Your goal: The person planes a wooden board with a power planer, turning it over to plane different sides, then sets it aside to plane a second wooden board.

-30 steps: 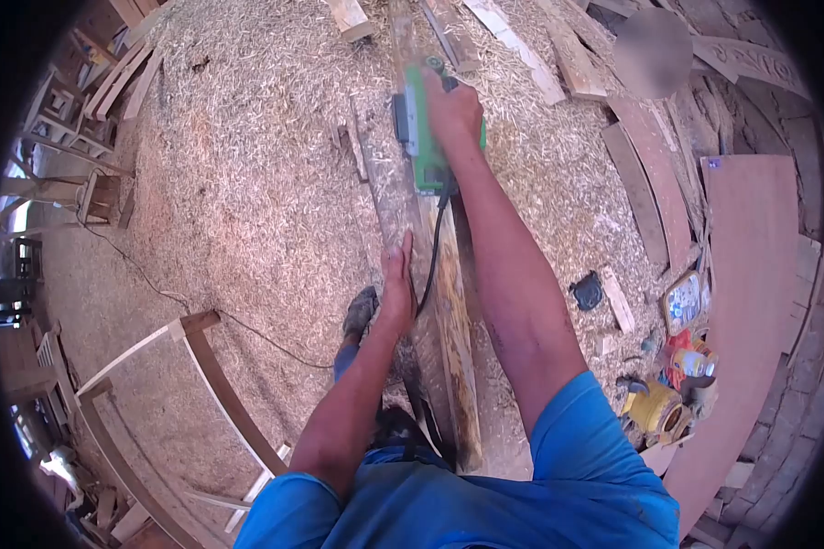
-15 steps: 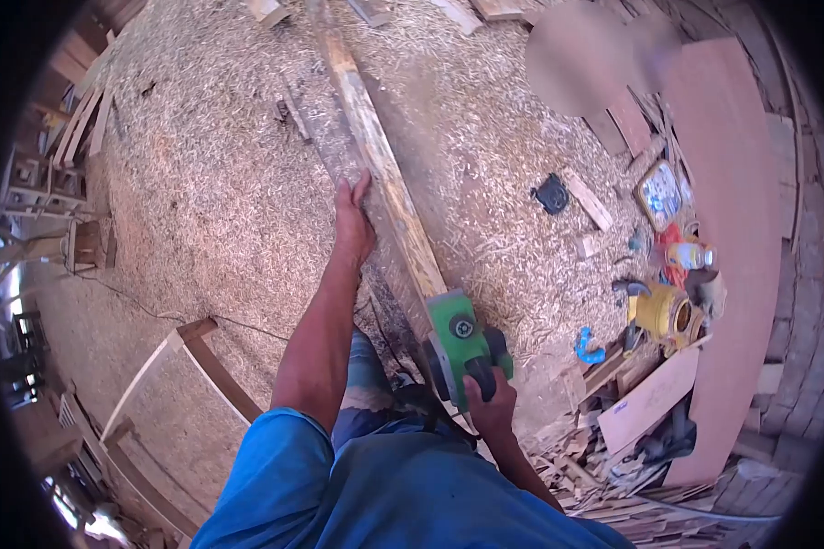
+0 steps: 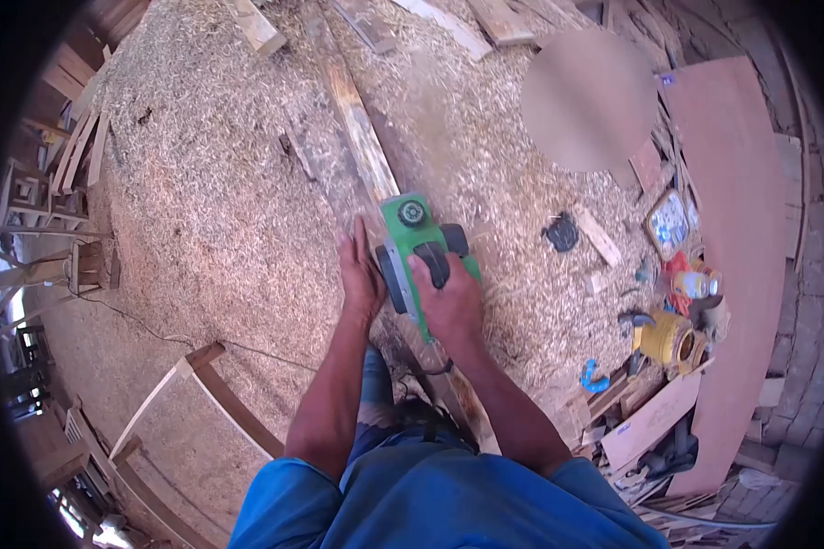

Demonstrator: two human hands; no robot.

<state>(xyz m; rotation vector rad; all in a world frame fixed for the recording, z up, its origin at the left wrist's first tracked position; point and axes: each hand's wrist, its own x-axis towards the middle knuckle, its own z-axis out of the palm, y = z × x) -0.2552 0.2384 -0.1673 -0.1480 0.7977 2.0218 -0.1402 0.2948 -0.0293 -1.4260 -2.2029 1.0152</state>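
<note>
The floor [image 3: 220, 201] lies deep in shavings, so footing may slip. The plank [image 3: 357, 137] runs lengthwise across it with no clamp visible and may shift under load. The planer [image 3: 412, 233] sits on the plank, near the person. The right grip [image 3: 449, 302] is closed around its handle. The left grip [image 3: 362, 274] lies flat and open on the plank, just beside the planer. A kick could draw the fingers toward the cutter.
</note>
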